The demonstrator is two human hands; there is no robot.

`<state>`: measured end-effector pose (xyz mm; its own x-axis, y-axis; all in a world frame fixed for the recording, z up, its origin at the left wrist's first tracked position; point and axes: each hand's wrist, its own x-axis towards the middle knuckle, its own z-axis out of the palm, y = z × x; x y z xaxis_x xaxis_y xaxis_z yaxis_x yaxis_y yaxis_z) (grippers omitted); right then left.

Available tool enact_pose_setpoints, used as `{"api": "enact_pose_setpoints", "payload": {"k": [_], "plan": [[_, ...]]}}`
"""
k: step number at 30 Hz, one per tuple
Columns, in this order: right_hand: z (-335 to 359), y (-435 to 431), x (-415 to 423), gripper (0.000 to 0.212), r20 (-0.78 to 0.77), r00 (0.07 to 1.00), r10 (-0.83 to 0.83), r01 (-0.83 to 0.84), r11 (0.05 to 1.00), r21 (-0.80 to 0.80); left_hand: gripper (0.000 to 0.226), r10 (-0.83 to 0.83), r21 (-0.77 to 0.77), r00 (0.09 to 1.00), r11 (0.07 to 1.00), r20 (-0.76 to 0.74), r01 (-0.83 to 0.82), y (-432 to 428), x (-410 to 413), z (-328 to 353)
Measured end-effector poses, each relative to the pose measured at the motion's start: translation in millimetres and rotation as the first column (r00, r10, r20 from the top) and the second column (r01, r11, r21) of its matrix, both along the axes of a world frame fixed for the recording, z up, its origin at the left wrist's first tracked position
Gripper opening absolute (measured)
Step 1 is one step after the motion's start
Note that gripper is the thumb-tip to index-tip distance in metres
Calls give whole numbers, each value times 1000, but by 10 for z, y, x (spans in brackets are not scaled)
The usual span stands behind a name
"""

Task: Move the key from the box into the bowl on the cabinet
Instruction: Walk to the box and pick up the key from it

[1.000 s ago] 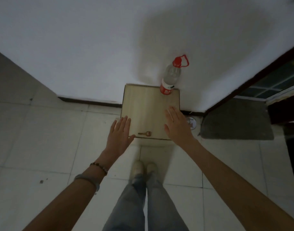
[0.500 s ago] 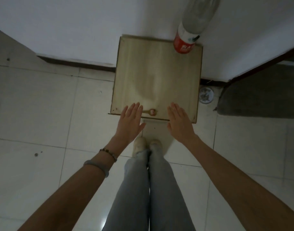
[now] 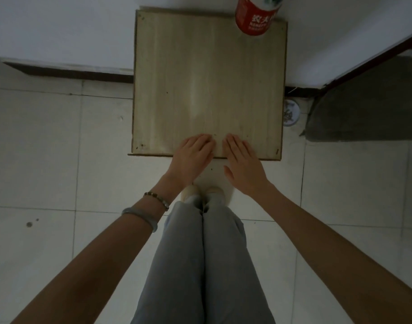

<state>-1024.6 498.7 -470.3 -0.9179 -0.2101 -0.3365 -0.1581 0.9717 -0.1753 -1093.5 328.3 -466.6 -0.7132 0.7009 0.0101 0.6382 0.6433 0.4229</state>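
A square pale wooden box (image 3: pixel 207 78) stands on the tiled floor against the white wall, seen from straight above. My left hand (image 3: pixel 192 157) rests on its front edge with the fingers bent down over the spot where the key lay. The key itself is hidden, so I cannot tell whether the hand is holding it. My right hand (image 3: pixel 242 160) lies flat beside it, fingers together, holding nothing. A narrow strip of bare wood shows between the two hands. No bowl or cabinet is in view.
A plastic bottle with a red label (image 3: pixel 256 17) stands at the box's far right corner. A round floor drain (image 3: pixel 290 113) and a dark mat (image 3: pixel 364 106) lie to the right. My legs and shoes (image 3: pixel 201 191) are just in front of the box.
The view has dropped closer over the box. Both hands have drawn together at its front edge, and the left hand now covers the key, which lay in plain sight between them.
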Motion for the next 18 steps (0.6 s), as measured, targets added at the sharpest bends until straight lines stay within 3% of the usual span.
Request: {"api": "enact_pose_setpoints", "payload": {"k": [6, 13, 18], "plan": [[15, 2, 1, 66, 13, 1000, 10, -10, 1000, 2, 9, 37, 97, 999, 995, -17, -36, 53, -48, 19], [21, 34, 1, 67, 47, 998, 37, -38, 999, 12, 7, 189, 206, 976, 956, 110, -208, -70, -107, 135], [168, 45, -63, 64, 99, 993, 56, -55, 998, -19, 9, 298, 311, 859, 841, 416, -443, -206, -144, 383]]}}
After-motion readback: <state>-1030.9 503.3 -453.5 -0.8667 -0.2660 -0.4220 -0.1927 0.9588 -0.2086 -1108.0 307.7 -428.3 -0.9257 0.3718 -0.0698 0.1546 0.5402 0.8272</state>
